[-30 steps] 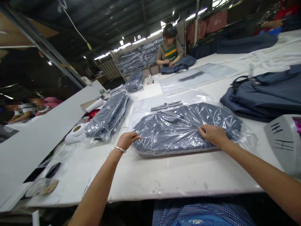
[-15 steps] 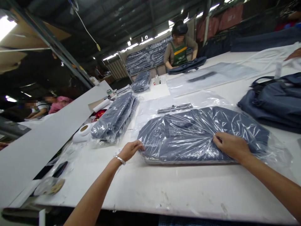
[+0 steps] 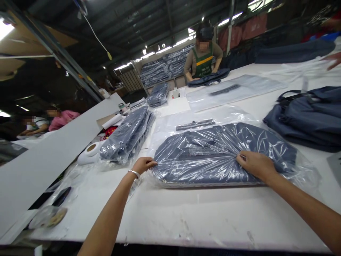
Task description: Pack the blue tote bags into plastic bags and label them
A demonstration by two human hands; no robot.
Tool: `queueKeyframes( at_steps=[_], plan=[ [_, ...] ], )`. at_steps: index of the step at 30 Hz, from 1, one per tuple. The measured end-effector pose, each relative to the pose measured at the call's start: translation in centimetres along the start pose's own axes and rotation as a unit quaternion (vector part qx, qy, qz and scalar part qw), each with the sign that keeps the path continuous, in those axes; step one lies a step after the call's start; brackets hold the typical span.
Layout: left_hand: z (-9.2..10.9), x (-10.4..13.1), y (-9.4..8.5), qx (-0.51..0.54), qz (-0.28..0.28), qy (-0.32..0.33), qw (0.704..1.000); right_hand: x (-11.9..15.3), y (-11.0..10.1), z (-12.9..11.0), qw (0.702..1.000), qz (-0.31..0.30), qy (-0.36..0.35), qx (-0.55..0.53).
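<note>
Your left hand [image 3: 144,164] now curled at left edge of bagged navy garment [image 3: 223,154], grip pinching film. Right hand [image 3: 255,165] slid toward middle, fingers bunching plastic, wrinkles radiating. Bag flat on tabletop [image 3: 202,217], mid-table, stacked packs [image 3: 126,137] beside. Film tightening, air pressed out.

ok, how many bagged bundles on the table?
3 that I can tell. One under both hands, left hand and right hand, at centre; a stack left of it; one further back. The stack may hold several.
</note>
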State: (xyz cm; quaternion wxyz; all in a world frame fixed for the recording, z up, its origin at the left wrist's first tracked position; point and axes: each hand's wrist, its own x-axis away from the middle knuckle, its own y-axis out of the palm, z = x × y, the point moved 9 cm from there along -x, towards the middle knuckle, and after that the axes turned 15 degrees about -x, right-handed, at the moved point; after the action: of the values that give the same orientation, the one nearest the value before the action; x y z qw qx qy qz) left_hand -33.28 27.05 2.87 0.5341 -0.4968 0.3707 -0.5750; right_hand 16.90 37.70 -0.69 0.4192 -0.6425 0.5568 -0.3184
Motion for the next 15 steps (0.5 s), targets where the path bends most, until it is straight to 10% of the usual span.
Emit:
queueKeyframes(
  at_steps=[10, 15],
  plan=[
    [-0.6, 2.3, -4.8, -0.133, 0.202, -0.119, 0.963, 0.0, 0.0, -0.3, 1.000, -0.004, -0.007, -0.004],
    [0.7, 2.9, -4.6, -0.158, 0.184, -0.125, 0.962, 0.1, 0.1, -0.4, 1.000, 0.003, -0.013, 0.002]
  ],
)
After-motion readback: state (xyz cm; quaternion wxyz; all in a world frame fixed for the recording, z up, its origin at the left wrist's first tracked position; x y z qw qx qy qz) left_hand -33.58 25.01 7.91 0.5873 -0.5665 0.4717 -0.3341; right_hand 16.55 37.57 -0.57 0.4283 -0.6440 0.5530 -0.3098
